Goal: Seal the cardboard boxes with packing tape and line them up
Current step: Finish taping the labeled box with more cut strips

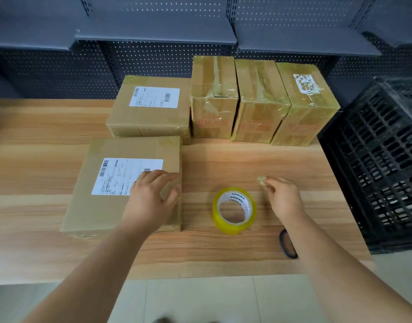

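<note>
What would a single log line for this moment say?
left hand: rests on near box | right hand: pinches tape scrap | tape roll: flat on table between hands | box row: at back

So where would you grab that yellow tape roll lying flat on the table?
Come straight down from above and pinch the ring wall of the tape roll, fingers in the open core, thumb outside. It lies flat, hole up. The right hand is nearest, but it pinches a tape scrap.
</note>
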`<state>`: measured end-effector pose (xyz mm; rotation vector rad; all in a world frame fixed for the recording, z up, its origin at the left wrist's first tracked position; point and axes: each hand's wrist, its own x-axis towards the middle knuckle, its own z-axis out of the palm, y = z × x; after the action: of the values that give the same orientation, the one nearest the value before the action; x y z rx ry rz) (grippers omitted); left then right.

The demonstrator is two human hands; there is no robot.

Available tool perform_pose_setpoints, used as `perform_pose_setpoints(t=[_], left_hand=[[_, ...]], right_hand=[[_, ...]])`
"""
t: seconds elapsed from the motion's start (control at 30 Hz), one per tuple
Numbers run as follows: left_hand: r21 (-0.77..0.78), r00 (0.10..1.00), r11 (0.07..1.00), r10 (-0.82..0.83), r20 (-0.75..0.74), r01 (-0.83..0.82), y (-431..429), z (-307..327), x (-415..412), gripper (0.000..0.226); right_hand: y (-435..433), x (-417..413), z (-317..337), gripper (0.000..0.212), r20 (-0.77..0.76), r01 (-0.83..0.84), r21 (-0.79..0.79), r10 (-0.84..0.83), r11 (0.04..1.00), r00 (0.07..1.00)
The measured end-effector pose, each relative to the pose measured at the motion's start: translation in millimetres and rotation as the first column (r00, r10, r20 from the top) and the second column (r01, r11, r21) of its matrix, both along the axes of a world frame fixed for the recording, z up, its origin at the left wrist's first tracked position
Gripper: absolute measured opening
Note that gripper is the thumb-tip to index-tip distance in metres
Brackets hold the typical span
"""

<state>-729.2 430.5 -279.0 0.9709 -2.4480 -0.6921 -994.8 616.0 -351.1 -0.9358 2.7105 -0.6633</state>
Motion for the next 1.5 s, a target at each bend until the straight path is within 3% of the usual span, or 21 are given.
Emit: perform_pose_setpoints(t=[0.1, 0.2, 0.37, 0.5, 0.6, 0.8, 1.03, 1.13, 1.23, 1.33, 1.4, 1.5], left_hand=[[0.000, 1.000, 1.000, 0.007, -0.003, -0.007, -2, -2, 1, 0.044], [-0.012, 1.000, 1.000, 0.012, -0.017, -0.012, -4, -5, 2, 0.044], [-0.028, 0.998, 0.999, 0.018, -0.064, -0.020, -4, -6, 2, 0.043], [-0.026, 0.995, 0.999, 0.024, -0.095, -0.026, -5, -6, 3, 0.042], [-0.023, 0.995, 0.999, 0.022, -0.102, -0.025, -7, -6, 6, 0.040], [-0.046, 0.995, 0.999, 0.021, -0.093, -0.025, -5, -7, 13, 0.029], [-0.053, 0.997, 0.999, 0.006, -0.076, -0.010, -1, -5, 22, 0.036], [-0.051, 0.996, 0.999, 0.012, -0.088, -0.017, 0, -2, 26, 0.042], [-0.053, 0.996, 0.998, 0.020, -0.091, -0.025, -1, -1, 30, 0.043], [-0.059, 0.997, 0.998, 0.024, -0.071, -0.028, -4, -3, 35, 0.034], [-0.070, 0.998, 0.997, 0.025, -0.056, -0.029, -5, -4, 38, 0.027], [-0.082, 0.999, 0.997, 0.009, -0.038, -0.012, -7, -9, 41, 0.019]], right_hand=[[1, -6, 2, 0.020, -0.004, 0.036, 0.104, -0.036, 0.994, 0.999], [2, -13, 1, 0.018, -0.088, -0.043, 0.156, 0.058, 0.987, 0.994], [6, -12, 3, 0.033, -0.110, -0.170, 0.219, 0.197, 0.961, 0.974], [12, -3, 10, 0.047, -0.199, -0.182, 0.472, 0.306, 0.862, 0.931], [16, 7, 14, 0.055, -0.193, -0.147, 0.525, 0.286, 0.838, 0.939], [11, 12, 9, 0.030, -0.113, 0.002, 0.330, 0.037, 0.944, 0.993], [10, 2, 13, 0.048, -0.115, 0.051, 0.256, -0.021, 0.965, 0.993], [12, -1, 16, 0.057, -0.045, -0.029, 0.336, 0.046, 0.941, 0.998], [15, 2, 21, 0.064, -0.090, -0.041, 0.377, 0.081, 0.925, 0.993], [16, 6, 29, 0.049, -0.174, -0.046, 0.365, 0.116, 0.930, 0.978], [16, 11, 33, 0.033, -0.155, -0.032, 0.200, 0.064, 0.979, 0.986], [0, 33, 49, 0.022, 0.066, 0.061, -0.203, -0.049, 0.977, 0.997]])
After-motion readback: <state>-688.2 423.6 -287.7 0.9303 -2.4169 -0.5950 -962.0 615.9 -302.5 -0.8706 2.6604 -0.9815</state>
